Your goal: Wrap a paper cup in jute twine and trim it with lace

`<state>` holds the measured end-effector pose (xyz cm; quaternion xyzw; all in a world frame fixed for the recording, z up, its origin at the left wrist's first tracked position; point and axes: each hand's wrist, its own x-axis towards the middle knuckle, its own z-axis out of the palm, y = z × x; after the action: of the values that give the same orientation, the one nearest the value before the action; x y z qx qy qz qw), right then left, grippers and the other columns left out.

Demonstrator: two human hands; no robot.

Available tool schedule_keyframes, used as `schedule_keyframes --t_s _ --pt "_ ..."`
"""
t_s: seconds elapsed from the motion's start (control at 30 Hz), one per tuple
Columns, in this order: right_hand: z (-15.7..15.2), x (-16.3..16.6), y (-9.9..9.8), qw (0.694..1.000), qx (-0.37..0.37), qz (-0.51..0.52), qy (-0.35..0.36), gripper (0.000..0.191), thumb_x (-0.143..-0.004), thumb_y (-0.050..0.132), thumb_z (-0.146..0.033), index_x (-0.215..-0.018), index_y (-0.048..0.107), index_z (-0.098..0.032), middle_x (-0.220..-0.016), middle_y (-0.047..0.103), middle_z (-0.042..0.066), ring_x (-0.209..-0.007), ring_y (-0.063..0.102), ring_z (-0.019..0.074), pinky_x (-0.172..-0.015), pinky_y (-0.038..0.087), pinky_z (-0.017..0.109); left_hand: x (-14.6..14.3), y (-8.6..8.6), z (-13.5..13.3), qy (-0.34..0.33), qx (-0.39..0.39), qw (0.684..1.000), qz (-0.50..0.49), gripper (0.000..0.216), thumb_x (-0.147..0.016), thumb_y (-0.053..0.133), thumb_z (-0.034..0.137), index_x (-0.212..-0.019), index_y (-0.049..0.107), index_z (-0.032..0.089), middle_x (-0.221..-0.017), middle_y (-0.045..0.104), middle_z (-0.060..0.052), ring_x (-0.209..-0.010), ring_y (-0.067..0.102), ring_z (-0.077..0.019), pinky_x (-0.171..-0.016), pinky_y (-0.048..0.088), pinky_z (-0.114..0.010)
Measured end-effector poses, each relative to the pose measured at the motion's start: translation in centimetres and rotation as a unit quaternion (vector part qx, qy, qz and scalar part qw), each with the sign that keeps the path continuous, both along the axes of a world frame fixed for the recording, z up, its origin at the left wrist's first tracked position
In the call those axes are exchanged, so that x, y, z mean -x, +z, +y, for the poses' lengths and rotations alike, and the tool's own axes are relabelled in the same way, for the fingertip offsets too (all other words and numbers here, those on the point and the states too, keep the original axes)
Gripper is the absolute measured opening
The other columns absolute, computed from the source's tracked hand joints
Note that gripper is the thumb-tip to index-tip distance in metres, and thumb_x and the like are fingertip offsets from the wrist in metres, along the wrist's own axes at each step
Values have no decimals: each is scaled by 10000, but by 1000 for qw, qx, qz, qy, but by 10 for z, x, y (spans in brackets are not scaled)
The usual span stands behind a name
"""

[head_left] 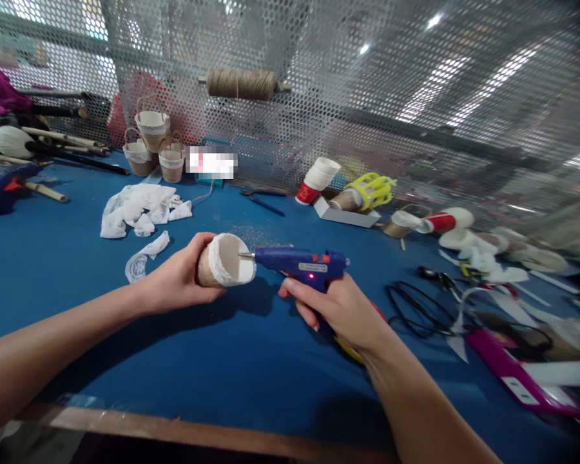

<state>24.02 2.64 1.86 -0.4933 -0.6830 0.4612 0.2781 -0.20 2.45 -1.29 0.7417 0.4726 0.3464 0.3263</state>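
Observation:
My left hand [186,274] is wrapped round a paper cup [229,261] covered in brown twine, with white lace at its rim. The cup is tilted, its mouth facing right. In my right hand [338,309] is a blue glue gun [297,259] with a small red light lit on its body. Its metal nozzle reaches the cup's mouth; whether the tip touches the inner wall I cannot tell. Left of the cup lie a strip of white lace [145,256] and a heap of lace pieces [142,205].
Small twine baskets [171,162] stand at the back left. Stacked paper cups [319,179], pliers [265,200] and a twine spool [240,84] are along the mesh wall. A black cable [418,309] and a purple power strip [517,370] lie at right. A second glue gun [7,185] rests at left.

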Motion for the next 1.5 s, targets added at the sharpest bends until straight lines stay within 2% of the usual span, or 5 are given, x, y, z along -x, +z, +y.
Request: schedule_keyframes --t_s 0.23,0.5,0.9,1.17,1.5 --pt "1 9 -7 965 126 226 -51 270 -767 592 -390 -672 612 -138 -343 372 -76 -317 298 35 -336 184 176 1 -10 5 18 0 996 -91 658 -593 728 351 -1135 405 160 -1064 589 -74 -1005 567 -226 -891 459 -349" --pt "-2 24 -14 931 227 285 -22 295 -727 623 -412 -648 618 -128 -324 330 -96 -306 245 14 -330 147 157 -3 -10 2 10 15 992 -126 676 -570 758 323 -1115 397 150 -1033 591 -79 -988 566 -224 -887 457 -360" --pt "-7 23 -16 997 -26 37 -70 284 -792 548 -400 -698 613 -140 -363 456 -53 -343 420 74 -397 374 222 -2 -7 1 42 38 994 -93 619 -580 733 353 -1061 392 166 -976 593 -46 -918 574 -215 -796 475 -333" --pt "-6 17 -9 988 -53 -124 -75 339 -762 564 -411 -526 568 -168 -391 509 -13 -369 496 104 -445 443 252 -3 -4 3 56 21 998 -22 536 -593 708 345 -992 392 177 -946 587 -44 -865 584 -210 -732 477 -326" --pt "-4 3 -1 994 -66 84 -24 206 -819 554 -354 -834 600 -153 -429 493 -56 -363 414 68 -385 358 210 3 -10 7 51 -58 997 19 609 -595 723 364 -1048 356 189 -996 598 -70 -893 596 -234 -731 485 -342"
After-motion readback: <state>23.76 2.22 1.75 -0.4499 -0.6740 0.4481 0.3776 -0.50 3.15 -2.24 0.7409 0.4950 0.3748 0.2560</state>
